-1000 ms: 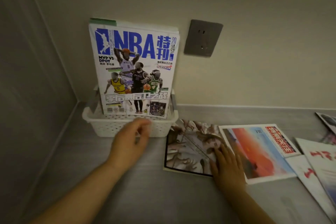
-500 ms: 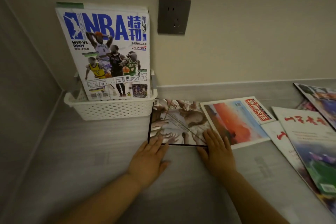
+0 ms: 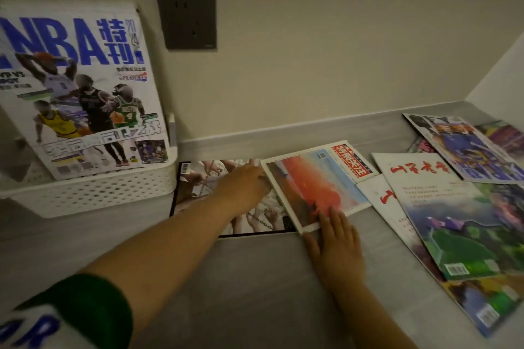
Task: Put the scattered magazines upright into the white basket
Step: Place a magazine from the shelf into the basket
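The red magazine (image 3: 317, 184) lies flat at centre frame, overlapping the dark magazine (image 3: 198, 195). The right grip (image 3: 336, 241), fingers (image 3: 330, 218) straight and flat, presses its near corner, likely to steady it. The left grip (image 3: 243, 187) meets its left edge, probably to lift it, though I cannot tell whether it pinches. More magazines (image 3: 465, 224) lie scattered at right on the bench (image 3: 255, 278). At left, the white basket (image 3: 99, 197) holds an NBA magazine (image 3: 82, 93) upright against the wall (image 3: 312, 51).
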A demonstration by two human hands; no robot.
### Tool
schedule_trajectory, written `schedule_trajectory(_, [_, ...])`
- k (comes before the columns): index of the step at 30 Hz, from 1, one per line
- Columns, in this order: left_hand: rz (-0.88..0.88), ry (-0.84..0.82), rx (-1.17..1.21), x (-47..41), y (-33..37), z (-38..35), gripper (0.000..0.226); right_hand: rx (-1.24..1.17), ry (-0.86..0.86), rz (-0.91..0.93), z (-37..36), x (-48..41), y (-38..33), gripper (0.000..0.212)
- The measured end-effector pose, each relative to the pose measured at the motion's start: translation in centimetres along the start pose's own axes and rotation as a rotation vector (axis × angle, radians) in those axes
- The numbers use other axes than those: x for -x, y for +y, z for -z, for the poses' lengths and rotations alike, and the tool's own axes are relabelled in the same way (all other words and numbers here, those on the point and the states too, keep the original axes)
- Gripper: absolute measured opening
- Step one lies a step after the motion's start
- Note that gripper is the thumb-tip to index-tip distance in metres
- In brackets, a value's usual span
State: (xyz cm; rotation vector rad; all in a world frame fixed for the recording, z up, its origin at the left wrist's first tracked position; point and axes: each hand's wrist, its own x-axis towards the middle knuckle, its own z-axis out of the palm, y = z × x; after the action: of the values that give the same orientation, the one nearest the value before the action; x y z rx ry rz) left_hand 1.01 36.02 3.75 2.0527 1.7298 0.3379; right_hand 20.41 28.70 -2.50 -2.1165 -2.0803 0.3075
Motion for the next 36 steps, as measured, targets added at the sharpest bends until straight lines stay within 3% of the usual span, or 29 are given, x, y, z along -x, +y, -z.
schedule_trajectory(5, [0.075,-0.065,-0.011,-6.0,2.0,-2.2,0.057,0.021,-0.036,-0.029,-0.6,-0.7,0.3,0.062])
schedule_trajectory(7, [0.122,-0.070,0.031,-7.4,2.3,-3.1,0.054,0.006,-0.044,-0.027,-0.6,-0.8,0.4,0.063])
schedule_trajectory(13, [0.132,0.068,-0.196,-8.7,3.6,-3.7,0.059,-0.030,-0.052,-0.019,-1.0,-0.9,0.9,0.061])
schedule_trajectory(22, [0.057,0.187,-0.136,-3.6,4.4,-0.9,0.012,-0.185,0.034,-0.031,-1.0,-1.0,1.0,0.057])
schedule_trajectory(26, [0.074,0.274,0.169,1.4,2.9,0.8,0.014,-0.524,0.084,-0.178,0.8,0.0,0.4,0.065])
schedule_trajectory(30, [0.103,0.431,0.427,5.7,1.1,3.2,0.029,-1.110,0.096,-0.454,3.9,-0.8,-1.9,0.065])
schedule_trajectory(33, [0.130,0.537,0.525,8.0,-0.2,5.2,0.029,-1.400,-0.066,-0.354,6.9,-2.8,-4.6,0.055])
schedule_trajectory(36, [0.135,0.581,0.598,10.2,-2.1,7.4,0.027,-1.443,-0.126,-0.136,9.4,-3.7,-7.3,0.030])
